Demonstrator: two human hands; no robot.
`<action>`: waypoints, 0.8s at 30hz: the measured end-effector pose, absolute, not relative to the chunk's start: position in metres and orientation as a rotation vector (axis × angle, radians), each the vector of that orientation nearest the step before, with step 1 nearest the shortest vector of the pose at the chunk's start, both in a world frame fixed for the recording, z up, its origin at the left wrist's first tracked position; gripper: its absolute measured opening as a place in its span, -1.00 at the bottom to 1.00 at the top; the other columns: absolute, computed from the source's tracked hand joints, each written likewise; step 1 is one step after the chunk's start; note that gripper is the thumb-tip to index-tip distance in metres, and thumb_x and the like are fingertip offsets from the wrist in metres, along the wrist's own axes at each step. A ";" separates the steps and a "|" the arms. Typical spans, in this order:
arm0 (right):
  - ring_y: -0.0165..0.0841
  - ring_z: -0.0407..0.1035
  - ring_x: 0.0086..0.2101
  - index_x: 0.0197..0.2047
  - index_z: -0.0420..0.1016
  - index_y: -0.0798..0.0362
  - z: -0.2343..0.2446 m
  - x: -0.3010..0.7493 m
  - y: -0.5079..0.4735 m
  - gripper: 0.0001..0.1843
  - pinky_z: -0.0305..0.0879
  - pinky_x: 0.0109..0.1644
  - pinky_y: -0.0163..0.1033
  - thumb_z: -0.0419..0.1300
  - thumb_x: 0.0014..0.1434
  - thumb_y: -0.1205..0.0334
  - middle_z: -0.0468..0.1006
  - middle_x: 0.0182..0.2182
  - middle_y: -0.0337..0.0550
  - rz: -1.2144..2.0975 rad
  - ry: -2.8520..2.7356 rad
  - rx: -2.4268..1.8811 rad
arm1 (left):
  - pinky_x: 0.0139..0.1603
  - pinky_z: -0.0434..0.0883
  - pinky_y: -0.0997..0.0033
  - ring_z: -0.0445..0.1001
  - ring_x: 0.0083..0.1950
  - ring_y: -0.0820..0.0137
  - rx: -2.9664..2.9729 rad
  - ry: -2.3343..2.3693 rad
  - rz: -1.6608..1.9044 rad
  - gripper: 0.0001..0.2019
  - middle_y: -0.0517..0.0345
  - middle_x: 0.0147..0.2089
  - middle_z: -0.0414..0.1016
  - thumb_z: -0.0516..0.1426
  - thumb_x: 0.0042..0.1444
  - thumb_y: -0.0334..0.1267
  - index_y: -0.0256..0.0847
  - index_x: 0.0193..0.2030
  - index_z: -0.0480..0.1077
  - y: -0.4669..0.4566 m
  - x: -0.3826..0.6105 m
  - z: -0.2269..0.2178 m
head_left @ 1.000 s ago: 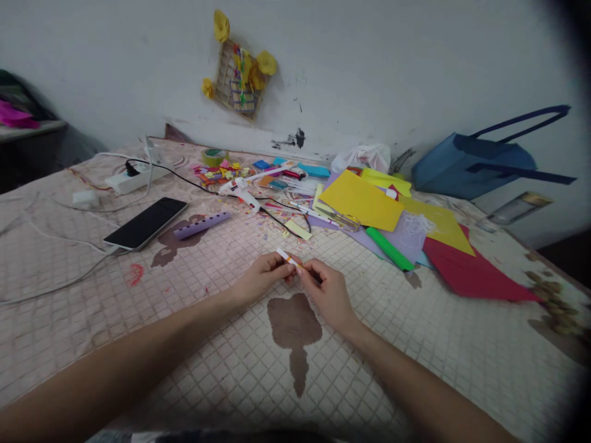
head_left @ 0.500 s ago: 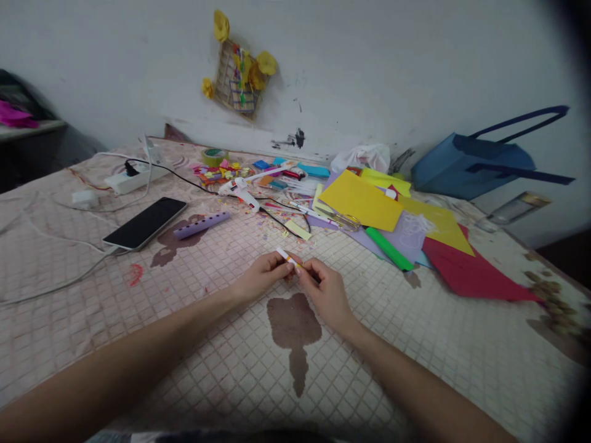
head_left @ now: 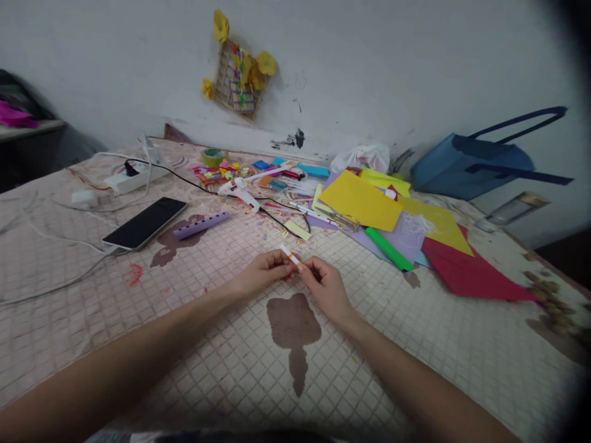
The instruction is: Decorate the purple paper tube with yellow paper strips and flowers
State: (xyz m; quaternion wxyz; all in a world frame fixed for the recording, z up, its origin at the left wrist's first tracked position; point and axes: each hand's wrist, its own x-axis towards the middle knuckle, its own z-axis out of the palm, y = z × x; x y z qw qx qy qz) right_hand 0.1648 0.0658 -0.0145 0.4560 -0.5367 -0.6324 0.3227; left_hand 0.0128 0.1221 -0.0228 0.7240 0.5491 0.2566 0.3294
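Note:
Over the middle of the table I hold a short white stick with an orange band, tilted with its upper end to the left. My left hand is closed at its left side, thumb and fingers pinched together. From the right, the thumb and forefinger of my right hand pinch its lower end. The fingers partly hide that end, and the stick's exact kind is unclear. Beyond my hands lies a small pale yellow paper strip. A purple tube with dark dots rests to the left.
A phone on a cable lies left, near a power strip. A white glue gun, scissors and colourful scraps lie behind. Yellow sheets, a green roll, a red sheet and a blue bag are right.
The white stick has turned slightly between my fingers and shifted a little to the right. My left thumb has slid a bit along its side. Everything else stays in place.

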 end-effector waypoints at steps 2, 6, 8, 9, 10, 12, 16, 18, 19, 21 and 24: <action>-0.45 0.19 -0.52 -0.45 0.35 0.07 -0.015 0.164 0.065 -0.75 0.11 -0.45 -0.35 0.03 0.16 0.12 0.36 -0.56 -0.28 0.761 -1.568 -1.351 | -0.33 0.27 0.50 0.30 -0.39 0.52 1.182 0.572 0.725 -0.75 0.16 -0.38 0.37 0.21 -0.06 -0.21 -0.32 -0.27 0.38 0.122 0.013 -0.022; -0.46 0.17 -0.52 -0.45 0.34 0.07 -0.014 0.159 0.061 -0.76 0.10 -0.45 -0.35 0.02 0.16 0.13 0.34 -0.56 -0.29 0.703 -1.624 -1.384 | -0.40 0.23 0.51 0.26 -0.45 0.53 1.209 0.674 0.748 -0.72 0.18 -0.47 0.34 0.19 -0.03 -0.10 -0.35 -0.38 0.37 0.121 0.012 -0.024; -0.46 0.16 -0.52 -0.45 0.34 0.07 -0.013 0.158 0.060 -0.75 0.09 -0.45 -0.35 0.01 0.17 0.12 0.32 -0.57 -0.29 0.704 -1.635 -1.386 | -0.42 0.21 0.51 0.24 -0.46 0.54 1.262 0.697 0.754 -0.72 0.20 -0.51 0.31 0.17 -0.01 -0.09 -0.34 -0.42 0.37 0.121 0.012 -0.025; -0.46 0.15 -0.53 -0.45 0.33 0.07 -0.013 0.158 0.060 -0.75 0.09 -0.45 -0.35 0.02 0.17 0.11 0.31 -0.57 -0.29 0.715 -1.632 -1.382 | -0.42 0.20 0.51 0.23 -0.46 0.53 1.285 0.697 0.762 -0.72 0.21 -0.51 0.31 0.17 0.00 -0.10 -0.34 -0.41 0.38 0.121 0.011 -0.026; -0.46 0.14 -0.53 -0.45 0.33 0.07 -0.013 0.159 0.061 -0.74 0.09 -0.46 -0.35 0.02 0.17 0.11 0.30 -0.58 -0.29 0.730 -1.625 -1.376 | -0.42 0.20 0.51 0.23 -0.45 0.53 1.303 0.691 0.774 -0.73 0.21 -0.50 0.31 0.16 0.00 -0.10 -0.34 -0.38 0.39 0.121 0.011 -0.026; -0.46 0.13 -0.54 -0.46 0.32 0.07 -0.013 0.160 0.062 -0.73 0.09 -0.47 -0.35 0.02 0.16 0.09 0.28 -0.59 -0.30 0.767 -1.607 -1.358 | -0.40 0.21 0.51 0.24 -0.43 0.52 1.319 0.660 0.791 -0.73 0.19 -0.46 0.33 0.17 0.00 -0.12 -0.33 -0.29 0.40 0.121 0.011 -0.027; -0.47 0.10 -0.56 -0.48 0.30 0.07 -0.013 0.163 0.065 -0.72 0.07 -0.49 -0.36 0.02 0.16 0.08 0.24 -0.61 -0.32 0.813 -1.575 -1.336 | -0.36 0.24 0.50 0.26 -0.40 0.52 1.278 0.591 0.769 -0.72 0.17 -0.39 0.36 0.18 -0.01 -0.16 -0.33 -0.22 0.40 0.123 0.011 -0.026; -0.47 0.09 -0.56 -0.49 0.29 0.07 -0.013 0.163 0.065 -0.72 0.06 -0.50 -0.36 0.03 0.15 0.08 0.22 -0.62 -0.32 0.825 -1.560 -1.333 | -0.35 0.24 0.50 0.27 -0.40 0.52 1.239 0.573 0.751 -0.72 0.17 -0.38 0.37 0.19 -0.02 -0.17 -0.32 -0.22 0.39 0.123 0.011 -0.026; -0.47 0.09 -0.56 -0.49 0.29 0.06 -0.013 0.163 0.065 -0.72 0.05 -0.50 -0.36 0.03 0.15 0.08 0.22 -0.62 -0.33 0.832 -1.555 -1.329 | -0.34 0.24 0.50 0.27 -0.40 0.52 1.224 0.567 0.743 -0.72 0.17 -0.37 0.37 0.20 -0.04 -0.18 -0.32 -0.22 0.39 0.123 0.011 -0.026; -0.47 0.09 -0.56 -0.48 0.30 0.07 -0.013 0.162 0.065 -0.72 0.05 -0.50 -0.36 0.03 0.15 0.07 0.22 -0.62 -0.33 0.846 -1.551 -1.319 | -0.34 0.24 0.51 0.28 -0.39 0.52 1.209 0.563 0.730 -0.72 0.16 -0.36 0.37 0.22 -0.05 -0.20 -0.32 -0.22 0.39 0.124 0.011 -0.025; -0.47 0.08 -0.56 -0.48 0.31 0.07 -0.013 0.163 0.066 -0.72 0.05 -0.50 -0.36 0.03 0.14 0.07 0.22 -0.62 -0.32 0.849 -1.553 -1.322 | -0.33 0.25 0.51 0.28 -0.38 0.52 1.203 0.561 0.731 -0.73 0.14 -0.34 0.38 0.21 -0.03 -0.20 -0.33 -0.22 0.39 0.125 0.011 -0.026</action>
